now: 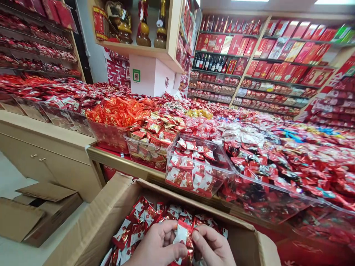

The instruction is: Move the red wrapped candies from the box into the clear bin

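Note:
Between the fingertips of both hands is a small red-and-white candy packet (182, 233), upright, with its printed side partly covered by fingers. My left hand (158, 244) pinches its left side with the thumb across the lower front. On its right edge, my right hand (212, 245) grips with thumb and fingers. Both hands are over an open cardboard box (97, 221) holding many matching packets (144, 214). Just beyond the box stands a clear plastic bin (199, 173) with the same kind of packets, filled below its rim.
Bins of red-orange packets (119, 112) and gold-red packets (155, 133) stand left of the clear bin. Dark-and-red wrapped sweets (260, 166) fill one to the right. Another opened carton (47, 210) lies on the floor at left. Shelves (244, 75) line the back wall.

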The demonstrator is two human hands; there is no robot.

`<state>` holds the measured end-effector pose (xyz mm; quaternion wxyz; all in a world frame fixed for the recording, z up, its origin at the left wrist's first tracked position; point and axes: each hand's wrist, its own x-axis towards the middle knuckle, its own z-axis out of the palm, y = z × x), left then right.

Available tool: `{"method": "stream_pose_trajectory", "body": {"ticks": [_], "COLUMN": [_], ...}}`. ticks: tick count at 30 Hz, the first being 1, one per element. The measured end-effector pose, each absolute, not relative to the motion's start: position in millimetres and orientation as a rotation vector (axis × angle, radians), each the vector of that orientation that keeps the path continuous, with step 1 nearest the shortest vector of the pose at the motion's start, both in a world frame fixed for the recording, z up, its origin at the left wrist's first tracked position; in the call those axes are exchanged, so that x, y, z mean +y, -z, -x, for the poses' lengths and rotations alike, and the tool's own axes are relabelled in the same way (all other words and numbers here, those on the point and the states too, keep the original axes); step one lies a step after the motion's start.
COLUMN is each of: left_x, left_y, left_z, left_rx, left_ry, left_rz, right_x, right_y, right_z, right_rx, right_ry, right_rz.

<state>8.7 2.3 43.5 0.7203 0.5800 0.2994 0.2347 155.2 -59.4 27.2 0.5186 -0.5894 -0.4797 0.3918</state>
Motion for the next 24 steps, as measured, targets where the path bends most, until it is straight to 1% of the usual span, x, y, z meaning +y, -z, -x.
{"method": "stream_pose_trajectory", "body": {"ticks": [2,4,7,9,10,13,17,20,24], "left_x": [4,5,6,6,7,10,14,15,14], "left_y": [-43,-43,-42,-41,-40,-38,-33,-29,-27], "left_z": [-7,-6,-5,-5,-5,-4,2,4,3], "left_rx": [0.642,0.637,0.672,0.718,0.738,0.764,0.779,0.798,0.758], "left_ry": [-0.516,-0.508,-0.512,-0.505,-0.492,-0.443,-0.359,-0.326,-0.269], "left_rz": [-1.28,-1.301,-1.409,-1.465,-1.474,-1.505,-1.628,-1.671,-1.82], "right_x": [-58,-52,-22,16,37,97,134,136,133], "right_y": [-54,-94,-159,-189,-198,-195,-168,-158,-158], "right_z": [-162,-172,-195,-208,-213,-216,-208,-205,-209], "right_rx": [-1.329,-1.472,-1.499,-1.46,-1.464,-1.506,-1.57,-1.622,-1.693], "right_ry": [-0.746,-0.494,-0.196,-0.154,-0.223,-0.494,-0.638,-0.617,-0.455], "right_rz": [1.392,1.363,1.427,1.543,1.61,1.737,1.797,1.815,1.817]}}
